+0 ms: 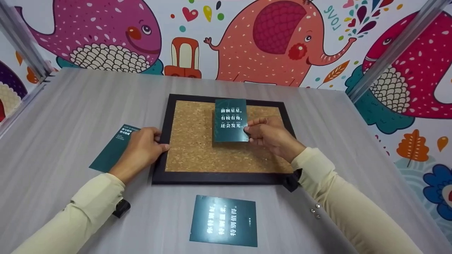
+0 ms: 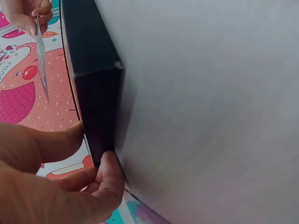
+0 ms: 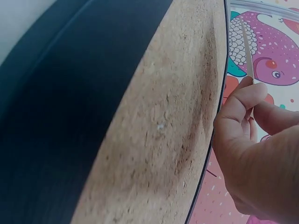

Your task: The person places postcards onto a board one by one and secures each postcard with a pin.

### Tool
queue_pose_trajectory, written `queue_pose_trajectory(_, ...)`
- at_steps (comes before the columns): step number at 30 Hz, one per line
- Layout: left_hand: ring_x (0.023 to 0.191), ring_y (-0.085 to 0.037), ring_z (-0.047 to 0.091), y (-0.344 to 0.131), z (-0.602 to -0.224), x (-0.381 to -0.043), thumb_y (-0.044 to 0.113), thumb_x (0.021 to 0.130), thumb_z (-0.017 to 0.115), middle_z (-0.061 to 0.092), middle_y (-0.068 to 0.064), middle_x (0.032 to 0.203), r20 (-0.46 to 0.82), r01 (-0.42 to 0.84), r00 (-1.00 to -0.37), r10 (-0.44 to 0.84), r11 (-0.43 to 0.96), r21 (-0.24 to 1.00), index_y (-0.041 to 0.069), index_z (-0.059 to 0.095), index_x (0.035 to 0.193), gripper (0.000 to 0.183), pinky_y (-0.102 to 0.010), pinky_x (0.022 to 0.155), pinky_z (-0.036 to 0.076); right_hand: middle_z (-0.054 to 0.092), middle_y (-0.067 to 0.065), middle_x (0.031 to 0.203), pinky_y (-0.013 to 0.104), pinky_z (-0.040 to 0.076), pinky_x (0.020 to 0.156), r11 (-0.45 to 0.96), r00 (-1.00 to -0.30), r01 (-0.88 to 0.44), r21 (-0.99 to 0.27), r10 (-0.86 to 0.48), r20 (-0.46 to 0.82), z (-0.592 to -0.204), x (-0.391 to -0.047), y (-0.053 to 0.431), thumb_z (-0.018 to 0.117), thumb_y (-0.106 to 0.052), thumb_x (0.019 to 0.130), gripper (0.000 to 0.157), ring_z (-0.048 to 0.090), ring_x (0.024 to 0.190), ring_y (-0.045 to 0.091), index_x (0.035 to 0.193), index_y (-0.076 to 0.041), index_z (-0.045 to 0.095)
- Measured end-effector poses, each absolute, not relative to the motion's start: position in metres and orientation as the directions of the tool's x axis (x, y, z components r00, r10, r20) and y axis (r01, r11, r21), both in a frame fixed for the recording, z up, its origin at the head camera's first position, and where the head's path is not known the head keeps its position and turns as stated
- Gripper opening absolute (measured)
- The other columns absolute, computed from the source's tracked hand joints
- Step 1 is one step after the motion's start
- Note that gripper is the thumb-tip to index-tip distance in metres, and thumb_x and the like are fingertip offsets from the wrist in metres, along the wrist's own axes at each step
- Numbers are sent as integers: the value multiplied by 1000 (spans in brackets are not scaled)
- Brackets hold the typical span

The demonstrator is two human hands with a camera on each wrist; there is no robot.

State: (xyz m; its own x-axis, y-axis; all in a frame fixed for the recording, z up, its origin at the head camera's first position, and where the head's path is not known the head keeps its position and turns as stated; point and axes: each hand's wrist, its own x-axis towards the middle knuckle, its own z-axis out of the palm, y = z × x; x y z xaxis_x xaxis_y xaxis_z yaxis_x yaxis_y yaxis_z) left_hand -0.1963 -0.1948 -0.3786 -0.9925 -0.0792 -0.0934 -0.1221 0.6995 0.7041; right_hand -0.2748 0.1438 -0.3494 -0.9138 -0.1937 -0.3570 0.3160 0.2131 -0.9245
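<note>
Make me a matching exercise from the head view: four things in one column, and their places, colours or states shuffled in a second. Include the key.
Things
1. Left hand
2. Cork panel
3. Nearest card
4. Right hand

Places, colours and states
A. lies flat on the table, its text turned sideways
B. pinches a dark green card by its right edge
C. grips the left side of the dark frame
D. brown, bordered by the frame

Pairs: 1-C, 2-D, 3-A, 4-B
</note>
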Motion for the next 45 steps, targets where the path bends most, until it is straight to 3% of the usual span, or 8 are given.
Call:
queue_pose_trajectory(11, 104, -39, 69, -195, -380, -198, 8, 97, 82, 72, -33, 118, -62, -93, -996, -70, 700, 708, -17, 68, 128, 42, -55, 93, 58, 68, 15, 111, 26, 61, 75, 205, -913, 326, -923, -186, -364, -353, -275, 125, 72, -3, 105, 15, 67, 84, 20, 118, 2, 67)
queue_pose_trajectory(18, 97, -34, 70, -196, -378, -196, 8, 99, 81, 72, -31, 117, -92, -117, -993, -74, 692, 713, -18, 65, 135, 47, -47, 85, 59, 67, 14, 111, 27, 61, 76, 200, -910, 330, -923, -191, -367, -355, -279, 112, 71, -3, 106, 12, 66, 85, 21, 116, 1, 67)
queue_pose_trajectory(29, 99, -35, 69, -197, -380, -197, 8, 99, 81, 72, -33, 118, -91, -114, -993, -70, 697, 708, -19, 64, 136, 49, -51, 88, 58, 69, 16, 113, 27, 60, 73, 195, -917, 323, -926, -180, -357, -358, -286, 96, 71, 0, 105, 13, 66, 85, 20, 118, 2, 68)
queue_pose_trajectory(45, 92, -33, 66, -197, -381, -198, 6, 99, 81, 72, -29, 108, -81, -110, -994, -74, 693, 712, -19, 65, 132, 44, -48, 81, 57, 69, 14, 106, 26, 60, 68, 188, -910, 328, -926, -203, -363, -362, -292, 76, 71, 2, 105, 9, 65, 76, 18, 113, 3, 70)
